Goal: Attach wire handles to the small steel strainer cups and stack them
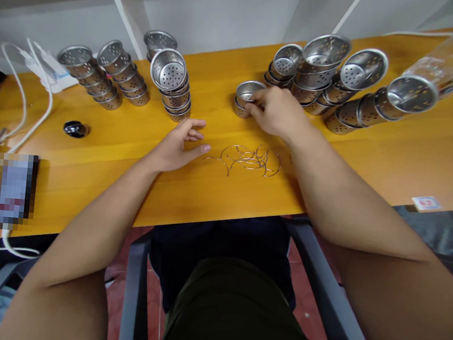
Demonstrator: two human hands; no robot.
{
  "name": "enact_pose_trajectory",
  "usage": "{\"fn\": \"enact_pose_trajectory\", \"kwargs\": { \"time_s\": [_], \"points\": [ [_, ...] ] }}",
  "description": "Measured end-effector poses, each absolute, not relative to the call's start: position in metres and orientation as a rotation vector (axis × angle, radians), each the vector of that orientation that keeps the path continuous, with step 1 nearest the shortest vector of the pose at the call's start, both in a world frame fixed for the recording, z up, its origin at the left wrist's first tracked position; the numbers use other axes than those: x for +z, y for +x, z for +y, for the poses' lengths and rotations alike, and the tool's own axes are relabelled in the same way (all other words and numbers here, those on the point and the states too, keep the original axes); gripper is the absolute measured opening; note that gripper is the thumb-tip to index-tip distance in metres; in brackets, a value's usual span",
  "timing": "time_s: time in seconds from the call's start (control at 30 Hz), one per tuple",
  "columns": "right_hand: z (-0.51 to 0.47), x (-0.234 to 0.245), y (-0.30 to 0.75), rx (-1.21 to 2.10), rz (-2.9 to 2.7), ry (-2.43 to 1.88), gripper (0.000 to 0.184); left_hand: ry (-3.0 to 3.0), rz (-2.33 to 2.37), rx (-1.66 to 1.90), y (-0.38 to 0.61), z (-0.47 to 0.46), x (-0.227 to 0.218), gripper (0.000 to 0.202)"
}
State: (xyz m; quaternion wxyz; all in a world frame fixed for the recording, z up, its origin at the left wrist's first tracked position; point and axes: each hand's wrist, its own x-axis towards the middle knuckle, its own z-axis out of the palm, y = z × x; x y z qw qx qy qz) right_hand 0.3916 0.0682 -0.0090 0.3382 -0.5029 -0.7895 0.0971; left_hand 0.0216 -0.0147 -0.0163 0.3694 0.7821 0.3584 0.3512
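My right hand (pixel 277 111) pinches the rim of a small perforated metal cup (pixel 246 91), which sits in another cup on the wooden table (pixel 223 201). Fingers apart and holding nothing, my left hand (pixel 181 147) rests on its side near the table's middle. Between my hands lies a loose tangle of thin curved wires (pixel 251 160). Just behind my left hand stands a stack of perforated metal cups (pixel 177 86). More stacked cups (pixel 317 67) rise beyond my right hand, which hides part of them.
To the left are two leaning cup stacks (pixel 94 76), a small black round object (pixel 75 128), white cables (pixel 50 99) and a pixelated phone-like device (pixel 14 188). A tilted cup stack (pixel 374 109) and a clear plastic bottle (pixel 450 62) occupy the right. A partition wall (pixel 223 21) borders the back.
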Motion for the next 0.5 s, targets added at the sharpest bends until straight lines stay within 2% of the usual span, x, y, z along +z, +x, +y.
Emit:
{"fn": "enact_pose_trajectory", "kwargs": {
  "time_s": [0.13, 0.23, 0.3, 0.4, 0.47, 0.5],
  "points": [
    [0.072, -0.007, 0.392, 0.235, -1.961, -1.536, 0.029, 2.072, 0.949, 1.155, 0.02, -0.011, -0.005, 0.045],
    [0.071, -0.004, 0.39, 0.235, -1.944, -1.514, 0.026, 2.094, 1.065, 1.433, 0.005, 0.004, 0.001, 0.053],
    [0.065, 0.003, 0.386, 0.217, -1.941, -1.49, 0.031, 2.063, 1.133, 1.621, -0.01, 0.018, 0.0, 0.064],
    [0.048, 0.019, 0.372, 0.226, -1.94, -1.468, 0.042, 2.044, 1.206, 1.751, -0.029, 0.039, -0.005, 0.093],
    [0.036, 0.028, 0.361, 0.256, -1.991, -1.38, 0.047, 2.037, 1.174, 1.753, -0.036, 0.049, -0.007, 0.112],
    [0.032, 0.03, 0.356, 0.272, -2.025, -1.32, 0.048, 2.077, 1.134, 1.646, -0.036, 0.051, -0.006, 0.117]
  ]
}}
